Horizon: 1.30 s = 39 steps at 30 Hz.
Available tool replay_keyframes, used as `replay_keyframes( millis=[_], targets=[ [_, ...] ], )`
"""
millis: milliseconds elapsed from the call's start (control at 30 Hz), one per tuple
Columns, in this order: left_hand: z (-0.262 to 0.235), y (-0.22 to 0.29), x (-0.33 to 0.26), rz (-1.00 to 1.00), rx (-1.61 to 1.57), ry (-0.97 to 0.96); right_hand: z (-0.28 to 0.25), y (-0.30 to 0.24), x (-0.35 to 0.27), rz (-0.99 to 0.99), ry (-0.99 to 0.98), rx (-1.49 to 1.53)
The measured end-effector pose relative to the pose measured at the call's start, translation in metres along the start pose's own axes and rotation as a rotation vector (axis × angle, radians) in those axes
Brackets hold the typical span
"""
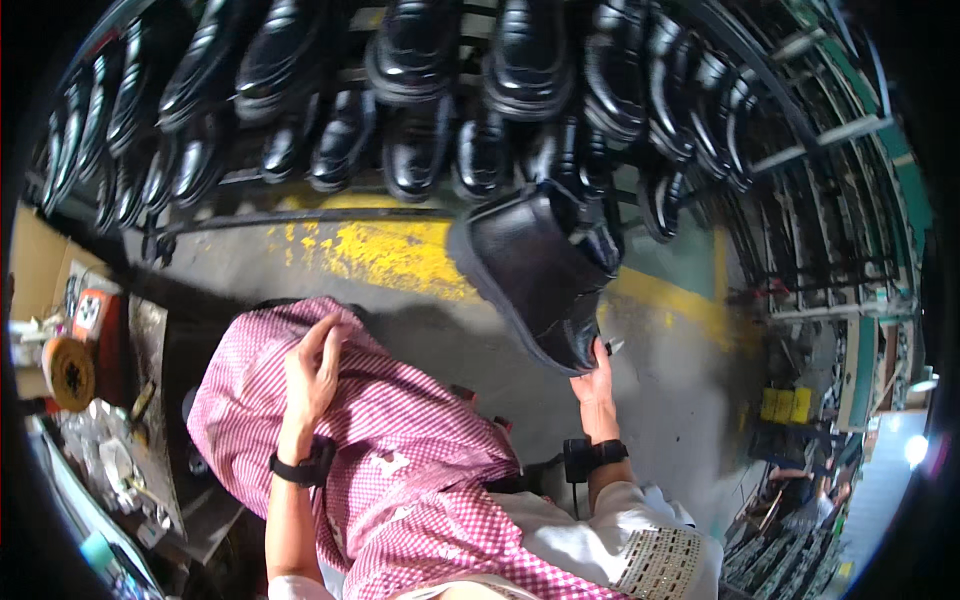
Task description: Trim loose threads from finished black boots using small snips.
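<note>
A black leather ankle boot is tipped on its side in front of me, with its thick sole facing left and its opening at the upper right. My right hand grips its lower end, fingers partly hidden behind it. A small pale pointed thing shows beside those fingers; I cannot make out what it is. My left hand is over the pink checked apron on my lap, holding nothing, its fingers loosely stretched and apart. Both wrists wear black straps.
Black shoes hang in two rows on a rack across the far side. At left, a cluttered bench carries an orange box and a brown spool. More racks stand at right, near yellow blocks.
</note>
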<state>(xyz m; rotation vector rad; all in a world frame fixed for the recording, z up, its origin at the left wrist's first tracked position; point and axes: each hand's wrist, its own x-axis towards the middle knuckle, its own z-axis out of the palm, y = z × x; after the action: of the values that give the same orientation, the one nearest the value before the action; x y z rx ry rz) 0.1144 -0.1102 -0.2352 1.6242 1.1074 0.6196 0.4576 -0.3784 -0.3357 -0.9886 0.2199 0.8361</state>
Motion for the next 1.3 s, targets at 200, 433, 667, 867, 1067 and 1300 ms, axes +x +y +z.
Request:
replay_keyframes(
  millis=[200,433,667,867,1067,1300],
  targets=[
    [-0.038,0.02,-0.018,-0.424,-1.048,-0.015,0.121,0.048,-0.019,0.085,-0.309,-0.322],
    [-0.111,0.029,-0.086,-0.457,-1.385,0.475,0.236,0.057,-0.042,-0.006,-1.048,-0.879],
    [-0.119,0.009,-0.115,-0.329,-1.337,0.471,0.325,0.083,-0.085,-0.387,-1.188,-1.089],
    [-0.116,0.004,-0.111,-0.101,-1.162,0.456,0.368,0.115,-0.132,-0.035,-1.205,-1.396],
    [-0.121,0.007,-0.099,-0.169,-1.168,0.458,0.389,0.125,-0.129,0.075,-1.207,-1.478],
    [-0.124,0.011,-0.088,-0.288,-1.207,0.525,0.413,0.129,-0.123,0.285,-1.201,-1.592]
  ],
)
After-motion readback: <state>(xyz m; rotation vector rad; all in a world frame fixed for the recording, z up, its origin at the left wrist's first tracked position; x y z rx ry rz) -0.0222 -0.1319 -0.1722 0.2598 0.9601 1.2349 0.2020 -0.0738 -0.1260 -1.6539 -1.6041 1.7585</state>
